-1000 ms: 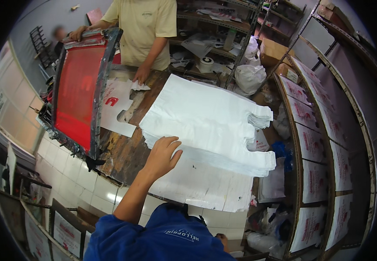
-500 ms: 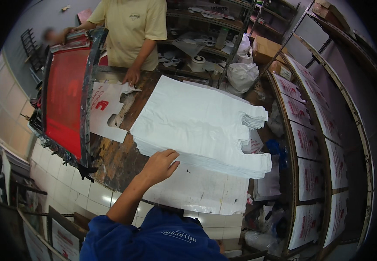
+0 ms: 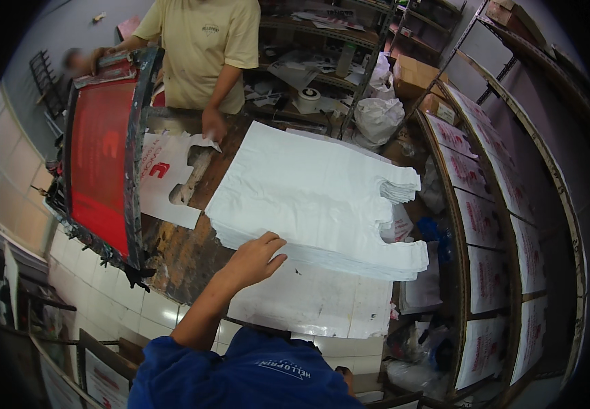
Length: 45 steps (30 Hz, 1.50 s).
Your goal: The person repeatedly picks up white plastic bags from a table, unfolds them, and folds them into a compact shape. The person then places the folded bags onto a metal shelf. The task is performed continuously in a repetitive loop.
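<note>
A thick stack of white plastic carrier bags (image 3: 295, 184) lies flat on the worktable, cut-out handles toward the right. My left hand (image 3: 257, 260) rests on the stack's near edge, fingers loosely bent and thumb apart, gripping nothing. Of my right arm only a small patch of skin (image 3: 345, 379) shows beside my blue shirt; its fingers are hidden. Left of the stack, a white bag with a red print (image 3: 165, 174) lies partly under a raised screen-printing frame (image 3: 103, 157) with a red mesh. A co-worker's hand (image 3: 214, 125) is at that bag's far handle, while their other hand is at the frame's top.
A white sheet (image 3: 315, 296) covers the table's near side under the stack. To the right, a rack (image 3: 455, 225) holds several printed bags on boards. Behind stand metal shelves with a tape roll (image 3: 308, 100), a white sack (image 3: 379, 121) and a cardboard box (image 3: 414, 78).
The co-worker's lower hand has moved slightly toward me and to the right at the printed bag's handle. My left hand stays on the stack's edge.
</note>
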### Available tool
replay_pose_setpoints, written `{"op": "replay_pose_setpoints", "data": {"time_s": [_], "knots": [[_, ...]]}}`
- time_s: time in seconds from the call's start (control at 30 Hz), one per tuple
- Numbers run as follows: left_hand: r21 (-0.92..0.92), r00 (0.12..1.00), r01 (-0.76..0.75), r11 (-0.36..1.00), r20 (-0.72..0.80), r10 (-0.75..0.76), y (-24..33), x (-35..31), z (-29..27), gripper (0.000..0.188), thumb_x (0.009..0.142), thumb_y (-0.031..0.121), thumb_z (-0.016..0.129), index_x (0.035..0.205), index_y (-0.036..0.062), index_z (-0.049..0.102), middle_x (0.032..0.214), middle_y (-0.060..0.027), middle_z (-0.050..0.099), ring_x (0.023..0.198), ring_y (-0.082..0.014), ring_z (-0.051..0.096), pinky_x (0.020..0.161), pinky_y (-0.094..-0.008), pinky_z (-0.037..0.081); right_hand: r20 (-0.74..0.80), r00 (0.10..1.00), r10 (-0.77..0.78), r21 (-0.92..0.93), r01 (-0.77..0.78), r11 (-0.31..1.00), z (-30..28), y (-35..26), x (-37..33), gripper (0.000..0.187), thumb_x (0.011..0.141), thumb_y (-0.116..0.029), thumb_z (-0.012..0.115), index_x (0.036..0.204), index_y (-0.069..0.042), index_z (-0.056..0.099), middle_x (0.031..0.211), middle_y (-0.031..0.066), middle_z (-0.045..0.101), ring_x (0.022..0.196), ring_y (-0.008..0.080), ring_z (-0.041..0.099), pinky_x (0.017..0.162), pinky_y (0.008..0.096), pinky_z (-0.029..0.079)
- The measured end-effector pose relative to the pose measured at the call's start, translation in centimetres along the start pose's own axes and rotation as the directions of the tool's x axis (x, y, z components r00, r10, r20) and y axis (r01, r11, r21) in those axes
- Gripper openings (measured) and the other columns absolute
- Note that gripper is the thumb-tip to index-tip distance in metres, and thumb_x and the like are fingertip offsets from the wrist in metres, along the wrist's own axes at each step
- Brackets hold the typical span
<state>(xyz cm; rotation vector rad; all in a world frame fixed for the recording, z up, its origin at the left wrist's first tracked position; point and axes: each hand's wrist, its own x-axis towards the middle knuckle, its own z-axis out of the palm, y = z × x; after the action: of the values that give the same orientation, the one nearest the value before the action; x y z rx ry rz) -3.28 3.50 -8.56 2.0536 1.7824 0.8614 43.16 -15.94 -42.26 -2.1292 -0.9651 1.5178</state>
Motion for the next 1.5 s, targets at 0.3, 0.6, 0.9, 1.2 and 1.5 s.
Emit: {"op": "replay_pose_setpoints", "data": {"time_s": [0.3, 0.6, 0.9, 1.2, 1.5], "knots": [[-0.040, 0.997, 0.065, 0.997, 0.032, -0.063, -0.3, 0.2, 0.1, 0.027, 0.086, 0.017, 0.061, 0.107, 0.0004, 0.060, 0.104, -0.0139, 0.057, 0.077, -0.0260, 0.064, 0.071, -0.0361, 0.051, -0.005, 0.997, 0.074, -0.144, -0.074, 0.987, -1.1, 1.7, -1.1, 0.033, 0.087, -0.014, 0.054, 0.110, 0.010, 0.056, 0.100, 0.0211, 0.064, 0.089, 0.0275, 0.063, 0.081, 0.0372, 0.049], [-0.071, 0.997, 0.077, 0.995, 0.008, -0.077, -0.5, 0.1, 0.3, 0.027, 0.088, 0.018, 0.060, 0.107, 0.0000, 0.060, 0.104, -0.0148, 0.058, 0.074, -0.0258, 0.064, 0.072, -0.0366, 0.051, 0.011, 0.999, 0.031, -0.153, -0.029, 0.988, 0.0, 0.6, -1.4, 0.034, 0.089, -0.016, 0.054, 0.111, 0.010, 0.056, 0.102, 0.0207, 0.065, 0.088, 0.0273, 0.065, 0.080, 0.0361, 0.050], [-0.129, 0.996, 0.085, 0.988, 0.030, -0.082, -0.2, 0.2, -0.3, 0.028, 0.089, 0.019, 0.059, 0.108, -0.0007, 0.060, 0.103, -0.0152, 0.059, 0.077, -0.0261, 0.064, 0.073, -0.0359, 0.050, 0.011, 0.999, -0.049, 0.023, 0.049, 0.999, 0.0, 6.3, 3.3, 0.028, 0.090, -0.015, 0.053, 0.105, 0.008, 0.057, 0.093, 0.0201, 0.066, 0.081, 0.0259, 0.066, 0.071, 0.0346, 0.054], [-0.156, 0.997, 0.075, 0.985, 0.001, -0.076, -0.3, 0.2, 0.0, 0.026, 0.086, 0.014, 0.060, 0.107, -0.0022, 0.060, 0.098, -0.0148, 0.058, 0.075, -0.0254, 0.060, 0.072, -0.0344, 0.049, 0.014, 0.999, -0.029, -0.088, 0.030, 0.996, -0.4, 4.2, 1.6, 0.031, 0.086, -0.017, 0.054, 0.103, 0.008, 0.060, 0.091, 0.0199, 0.066, 0.080, 0.0252, 0.066, 0.071, 0.0346, 0.052], [-0.136, 0.998, 0.056, 0.989, -0.011, -0.058, -0.9, 0.4, 0.1, 0.026, 0.088, 0.016, 0.059, 0.107, -0.0026, 0.060, 0.098, -0.0165, 0.060, 0.075, -0.0263, 0.063, 0.071, -0.0355, 0.050, -0.012, 1.000, -0.019, -0.101, 0.018, 0.995, 0.1, 3.3, 0.7, 0.030, 0.087, -0.016, 0.053, 0.103, 0.008, 0.060, 0.090, 0.0185, 0.067, 0.080, 0.0246, 0.065, 0.072, 0.0347, 0.052]]}}
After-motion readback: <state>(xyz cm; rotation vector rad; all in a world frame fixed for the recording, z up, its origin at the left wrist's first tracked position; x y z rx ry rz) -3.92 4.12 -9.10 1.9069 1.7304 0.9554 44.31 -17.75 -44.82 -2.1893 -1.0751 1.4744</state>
